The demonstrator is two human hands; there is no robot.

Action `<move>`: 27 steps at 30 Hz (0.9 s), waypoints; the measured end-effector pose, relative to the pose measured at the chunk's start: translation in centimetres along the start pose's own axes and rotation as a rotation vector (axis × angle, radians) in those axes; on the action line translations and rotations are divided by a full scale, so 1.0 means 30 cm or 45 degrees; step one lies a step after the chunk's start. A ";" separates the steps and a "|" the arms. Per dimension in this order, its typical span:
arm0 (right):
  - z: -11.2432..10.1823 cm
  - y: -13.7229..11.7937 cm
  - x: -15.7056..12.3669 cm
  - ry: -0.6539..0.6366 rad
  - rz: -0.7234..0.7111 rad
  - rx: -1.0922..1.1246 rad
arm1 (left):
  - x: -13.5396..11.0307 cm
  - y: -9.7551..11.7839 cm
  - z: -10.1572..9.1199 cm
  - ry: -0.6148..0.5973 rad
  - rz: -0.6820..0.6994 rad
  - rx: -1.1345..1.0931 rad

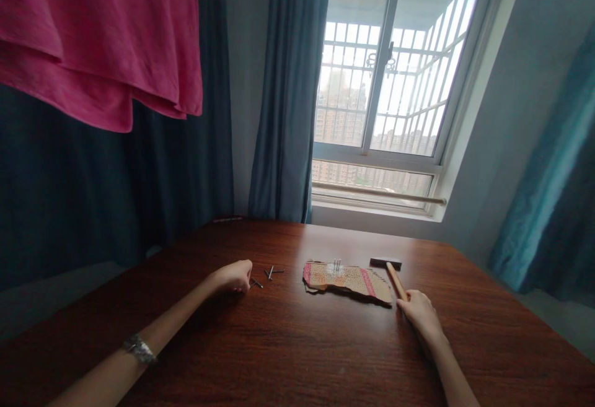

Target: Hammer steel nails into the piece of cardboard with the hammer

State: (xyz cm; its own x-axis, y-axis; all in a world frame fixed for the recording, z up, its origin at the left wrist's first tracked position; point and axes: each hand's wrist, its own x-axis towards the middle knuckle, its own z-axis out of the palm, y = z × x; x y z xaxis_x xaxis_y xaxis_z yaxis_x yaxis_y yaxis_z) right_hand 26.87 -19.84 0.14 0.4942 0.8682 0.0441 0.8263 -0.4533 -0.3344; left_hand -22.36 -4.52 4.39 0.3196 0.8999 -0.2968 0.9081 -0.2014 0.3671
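My right hand (421, 313) is wrapped round the wooden handle of a hammer (395, 280), whose dark head rests on the table to the right of the cardboard. On the left, my left hand (236, 275) is closed and low over the tabletop, beside a few loose nails (270, 273); what its fingers hold, if anything, is hidden. Between my hands lies a torn, layered piece of cardboard (353, 280) with pink bands and a dotted pattern. Several nails (337, 265) stand upright in it, left of its middle.
The brown wooden table (297, 351) runs to the wall under a barred window (376, 103). Blue curtains (288, 97) hang behind it and at the right. A pink cloth (106, 41) hangs at the upper left.
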 end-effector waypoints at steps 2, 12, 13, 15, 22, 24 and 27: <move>-0.004 -0.003 -0.010 0.012 -0.007 0.002 | 0.002 0.000 0.001 0.006 0.001 0.021; -0.045 -0.154 -0.089 0.552 -0.406 0.545 | -0.028 0.221 -0.029 0.003 0.518 -0.566; -0.035 -0.189 -0.106 0.514 -0.471 0.661 | -0.022 0.258 -0.010 0.016 0.586 -0.606; -0.005 -0.262 -0.145 0.362 -0.575 0.884 | -0.008 0.330 0.047 0.055 0.692 -0.675; 0.105 -0.415 -0.239 -0.075 -0.623 1.361 | -0.010 0.519 0.267 0.078 0.827 -0.857; 0.116 -0.421 -0.246 -0.122 -0.628 1.417 | -0.015 0.547 0.302 0.102 0.868 -0.869; 0.120 -0.418 -0.250 -0.153 -0.626 1.421 | -0.015 0.571 0.333 0.107 0.890 -0.882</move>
State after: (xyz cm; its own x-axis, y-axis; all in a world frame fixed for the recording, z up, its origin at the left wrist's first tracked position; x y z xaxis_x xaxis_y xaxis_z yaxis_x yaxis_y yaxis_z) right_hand 11.82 -19.95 0.61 0.1181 0.9379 0.3262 0.2040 0.2986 -0.9323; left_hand -4.23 -12.24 1.99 0.6791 0.6946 0.2375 0.1544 -0.4515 0.8788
